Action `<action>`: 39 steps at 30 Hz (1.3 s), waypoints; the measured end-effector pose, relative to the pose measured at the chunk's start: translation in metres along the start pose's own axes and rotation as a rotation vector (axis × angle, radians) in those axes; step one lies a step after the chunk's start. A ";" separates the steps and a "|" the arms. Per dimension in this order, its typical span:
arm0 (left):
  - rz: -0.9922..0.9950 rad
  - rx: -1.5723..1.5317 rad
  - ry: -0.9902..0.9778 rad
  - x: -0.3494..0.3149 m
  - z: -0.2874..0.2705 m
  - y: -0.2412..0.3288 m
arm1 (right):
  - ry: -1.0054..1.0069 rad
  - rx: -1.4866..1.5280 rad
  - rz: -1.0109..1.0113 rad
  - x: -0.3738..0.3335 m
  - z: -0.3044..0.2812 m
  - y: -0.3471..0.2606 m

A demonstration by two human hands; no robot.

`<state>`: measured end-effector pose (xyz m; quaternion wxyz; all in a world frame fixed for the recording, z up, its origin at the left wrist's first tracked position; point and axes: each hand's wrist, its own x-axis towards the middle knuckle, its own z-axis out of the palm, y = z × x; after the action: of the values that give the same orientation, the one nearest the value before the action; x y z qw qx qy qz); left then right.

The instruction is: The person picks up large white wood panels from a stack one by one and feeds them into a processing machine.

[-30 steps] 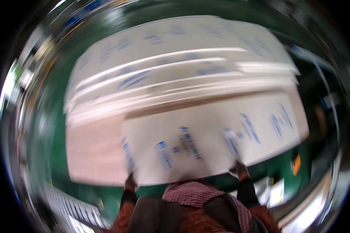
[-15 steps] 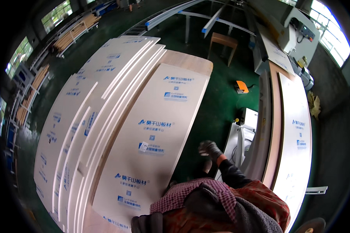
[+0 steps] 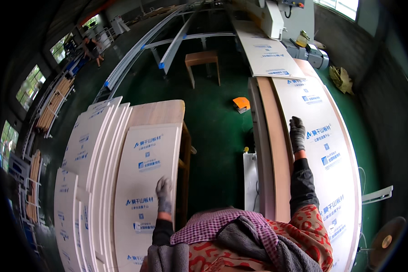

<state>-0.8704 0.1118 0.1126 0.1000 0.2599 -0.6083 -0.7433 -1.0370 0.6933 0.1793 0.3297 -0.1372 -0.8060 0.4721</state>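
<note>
My left hand, in a grey glove, is over the right part of a white printed panel; its fingers look loosely curled and nothing shows in them. Whether it touches the panel I cannot tell. Farther forward, my right hand, in a darker-looking grey glove, lies by the left edge of a long white printed panel on my right. Its fingers are stretched forward, close together, and grip nothing that I can see. This panel rests over a brown wooden board.
Stacked white panels stand to the left. Ahead are a brown stool, an orange-topped pedal and metal roller rails. Another white panel overlaps the far end of the right one. A person walks far off at left.
The view has swung right and forward toward the right-hand panel. My right hand moved from the gap between the stacks onto that panel. My left hand has come into view.
</note>
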 end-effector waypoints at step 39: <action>-1.118 -0.373 -0.969 0.049 0.524 -0.057 | -0.144 -0.914 0.526 0.186 -0.117 0.120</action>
<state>-1.1691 0.5493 0.1109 -0.5268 0.1528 -0.2264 -0.8049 -1.1090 0.9327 0.1909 0.0507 -0.4316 -0.8884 0.1478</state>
